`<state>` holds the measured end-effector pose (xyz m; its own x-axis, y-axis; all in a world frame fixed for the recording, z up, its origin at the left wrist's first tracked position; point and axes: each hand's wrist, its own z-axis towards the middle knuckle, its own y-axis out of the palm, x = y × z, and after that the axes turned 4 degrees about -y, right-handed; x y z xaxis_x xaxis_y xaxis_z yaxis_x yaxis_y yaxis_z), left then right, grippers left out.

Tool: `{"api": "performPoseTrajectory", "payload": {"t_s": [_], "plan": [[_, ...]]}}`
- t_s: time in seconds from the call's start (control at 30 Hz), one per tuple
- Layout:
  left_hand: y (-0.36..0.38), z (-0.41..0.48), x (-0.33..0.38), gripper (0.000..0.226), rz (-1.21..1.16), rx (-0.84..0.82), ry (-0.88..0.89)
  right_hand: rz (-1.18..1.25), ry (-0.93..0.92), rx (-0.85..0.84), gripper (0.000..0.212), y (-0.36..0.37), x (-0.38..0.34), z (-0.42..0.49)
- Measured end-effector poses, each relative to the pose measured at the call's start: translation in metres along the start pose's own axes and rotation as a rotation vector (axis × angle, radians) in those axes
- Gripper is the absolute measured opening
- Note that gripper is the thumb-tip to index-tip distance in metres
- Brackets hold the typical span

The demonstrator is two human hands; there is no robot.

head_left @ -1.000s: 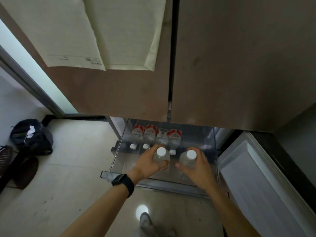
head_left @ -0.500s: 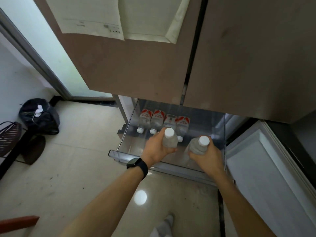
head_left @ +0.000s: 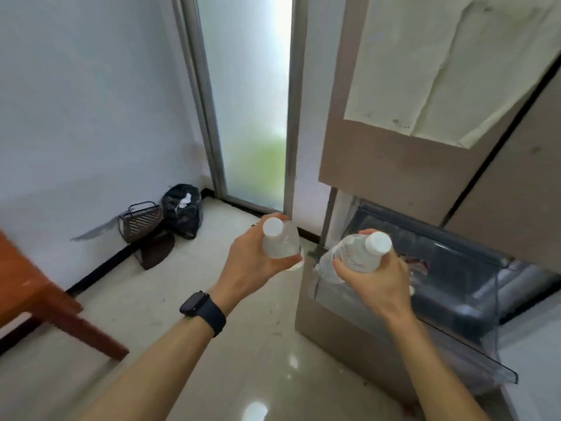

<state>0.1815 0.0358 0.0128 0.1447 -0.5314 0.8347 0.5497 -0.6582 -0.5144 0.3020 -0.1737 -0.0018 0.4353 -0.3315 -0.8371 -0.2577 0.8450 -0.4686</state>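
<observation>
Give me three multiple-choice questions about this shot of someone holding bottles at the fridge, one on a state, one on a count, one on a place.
1. The clear plastic fridge drawer is: A) pushed shut B) pulled open C) taken out entirely.
2. How many clear plastic bottles with white caps are held? A) one B) two C) three.
3. Where is the crumpled black bag? A) in the drawer B) on a table C) on the pale tiled floor beside the dark wire basket.
Answers: 1 B, its inside lies exposed below the brown fridge doors. 2 B, the left hand grips the left bottle, the right hand the right bottle. 3 C, it sits in the corner next to the basket.
</observation>
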Motion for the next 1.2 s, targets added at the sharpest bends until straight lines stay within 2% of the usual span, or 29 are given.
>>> {"api": "performPoseTrajectory", "payload": {"t_s": [0.37,0.57,0.7,0.87,0.97,1.1,1.2], "plan": [[-0.286,-0.28,-0.117,0.07,0.248,0.442,-0.366,0.036,-0.293,-0.566,0.059,0.246,-0.198,-0.184],[-0.384,-0.423,-0.154,0.063,0.278,0.627,-0.577,0.027,-0.462,-0.863,0.059,0.351,-0.289,-0.289],[-0.43,-0.493,-0.184,0.06,0.233,0.745,-0.708,-0.046,-0.568,-1.02,0.07,0.413,-0.332,-0.345],[-0.486,-0.547,-0.229,0.068,0.236,0.829,-0.856,-0.089,-0.629,-1.157,0.082,0.49,-0.37,-0.393],[-0.528,-0.567,-0.265,0.072,0.282,0.848,-0.914,-0.096,-0.655,-1.225,0.082,0.547,-0.393,-0.416],[-0.591,-0.587,-0.318,0.065,0.3,0.843,-0.979,-0.124,-0.654,-1.304,0.084,0.634,-0.423,-0.441],[-0.639,-0.597,-0.354,0.064,0.299,0.806,-1.043,-0.126,-0.619,-1.342,0.076,0.692,-0.446,-0.458]]}}
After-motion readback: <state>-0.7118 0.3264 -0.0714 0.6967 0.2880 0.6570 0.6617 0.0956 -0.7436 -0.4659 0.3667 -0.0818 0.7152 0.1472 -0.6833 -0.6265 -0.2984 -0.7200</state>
